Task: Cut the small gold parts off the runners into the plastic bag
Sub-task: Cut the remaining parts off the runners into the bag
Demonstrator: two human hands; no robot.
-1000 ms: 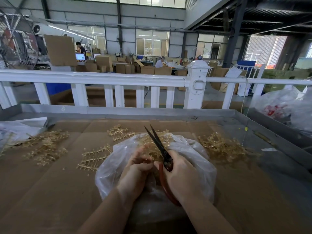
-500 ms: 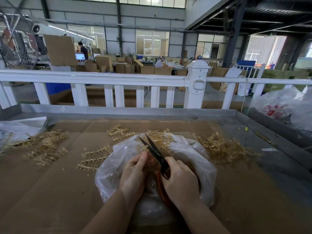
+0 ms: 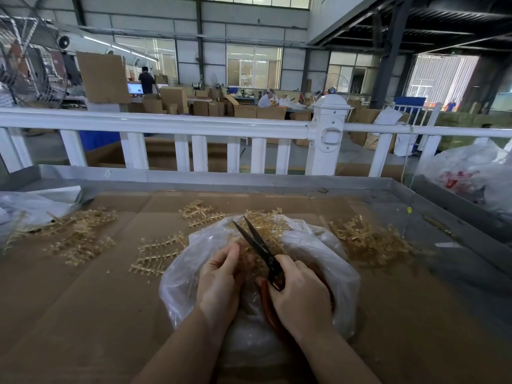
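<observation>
A clear plastic bag (image 3: 318, 245) lies open on the cardboard-covered table, with gold parts inside it. Over the bag's mouth my left hand (image 3: 219, 281) holds a gold runner (image 3: 246, 259), mostly hidden by my fingers. My right hand (image 3: 299, 292) grips red-handled scissors (image 3: 257, 245) whose dark blades are parted and point up and to the left, above the runner. Both hands are close together at the middle of the bag.
Gold runners lie in heaps at the left (image 3: 74, 236), beside the bag (image 3: 158, 253), behind it (image 3: 199, 212) and at the right (image 3: 368, 239). A metal table rim (image 3: 249, 181) and white railing (image 3: 166, 126) stand behind. Plastic bags sit at far left (image 3: 25, 206) and far right (image 3: 476, 173).
The scissors have tilted and shifted slightly left toward my left hand, their blades staying parted. My left hand has moved a little closer to the blades.
</observation>
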